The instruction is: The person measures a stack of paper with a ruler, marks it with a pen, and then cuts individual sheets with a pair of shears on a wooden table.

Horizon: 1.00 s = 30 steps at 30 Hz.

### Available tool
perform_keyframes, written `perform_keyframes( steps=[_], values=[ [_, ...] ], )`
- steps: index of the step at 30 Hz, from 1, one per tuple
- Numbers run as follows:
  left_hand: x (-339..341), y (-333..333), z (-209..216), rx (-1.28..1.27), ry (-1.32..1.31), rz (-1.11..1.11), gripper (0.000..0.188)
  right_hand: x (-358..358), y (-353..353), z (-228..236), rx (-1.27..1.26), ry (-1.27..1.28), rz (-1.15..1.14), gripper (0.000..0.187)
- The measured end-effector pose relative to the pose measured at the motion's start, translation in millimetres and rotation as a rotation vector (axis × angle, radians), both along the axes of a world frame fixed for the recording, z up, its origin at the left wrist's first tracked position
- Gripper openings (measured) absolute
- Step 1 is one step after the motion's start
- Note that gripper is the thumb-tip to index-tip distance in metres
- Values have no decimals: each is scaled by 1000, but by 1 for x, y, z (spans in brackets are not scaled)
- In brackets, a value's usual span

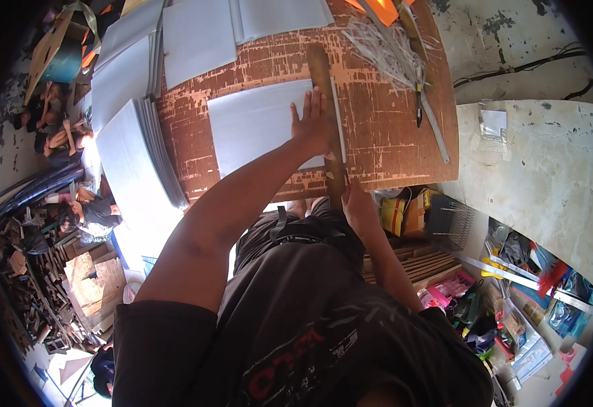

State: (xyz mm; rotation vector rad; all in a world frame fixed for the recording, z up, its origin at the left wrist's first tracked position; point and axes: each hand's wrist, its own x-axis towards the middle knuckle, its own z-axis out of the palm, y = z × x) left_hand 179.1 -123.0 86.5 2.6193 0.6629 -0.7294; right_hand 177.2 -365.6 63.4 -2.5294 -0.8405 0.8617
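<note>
A white sheet (255,125) lies on the worn brown board of the table (395,146). Across its right side runs a long, narrow wooden bar (319,64), reaching past the board's near edge. My left hand (312,127) presses flat on the bar and sheet, fingers spread. Just right of the bar's near end, my right hand (360,209) is closed around something thin, mostly hidden by the fingers. A narrow white strip (340,122) of the sheet shows along the bar's right side.
Stacks of white sheets (130,146) line the table's left and far sides. At the far right lie a heap of thin offcuts (381,54), a black pen (418,108) and a metal ruler (435,125). Several people (59,136) sit on the left. Wood scraps (45,285) pile below them.
</note>
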Motion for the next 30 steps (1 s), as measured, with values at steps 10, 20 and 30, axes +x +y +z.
perform_keyframes(
  steps=[10, 20, 30],
  values=[
    [5, -1, 6, 24, 66, 3, 155, 88, 109, 15, 232, -155, -21, 31],
    [2, 1, 2, 55, 66, -7, 154, 113, 211, 14, 142, -202, 7, 36],
    [3, 1, 0, 27, 44, -5, 151, 119, 209, 4, 93, -68, 43, 41]
  ],
)
